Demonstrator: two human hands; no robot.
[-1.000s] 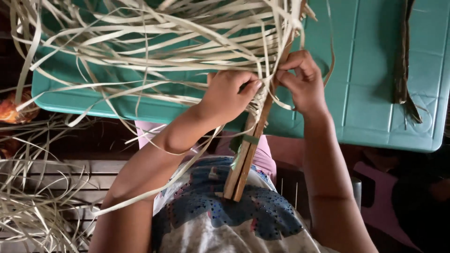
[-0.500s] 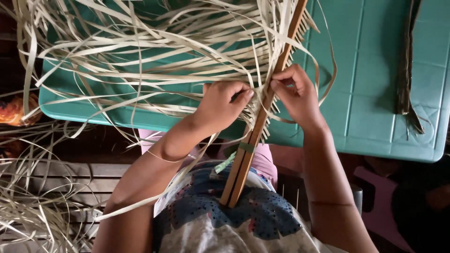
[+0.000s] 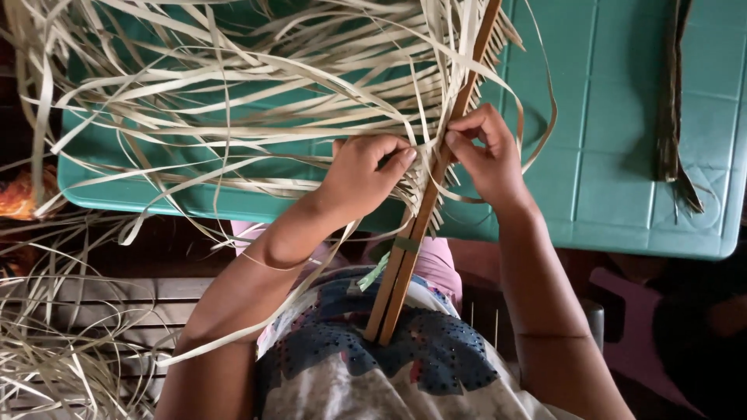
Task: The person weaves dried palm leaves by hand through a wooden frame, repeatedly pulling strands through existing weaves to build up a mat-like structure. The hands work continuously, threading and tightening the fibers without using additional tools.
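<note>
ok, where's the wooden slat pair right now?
Head view, centre: the slat pair runs diagonally from the lap up over the green table edge, between the left hand and right hand.

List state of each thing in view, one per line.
left hand: fingers curled, gripping pale strips
right hand: pinching strips at the sticks
paired wooden sticks: bound with a green tie, tilted, lower end against the person's lap
pale leaf strips: loose, fanned over the table
green table: partly covered
dark leaf bundle: lying flat, untouched

My teal plastic table fills the upper frame; pale leaf strips sprawl across its left half, and a dark dried frond lies at upper right.
</note>
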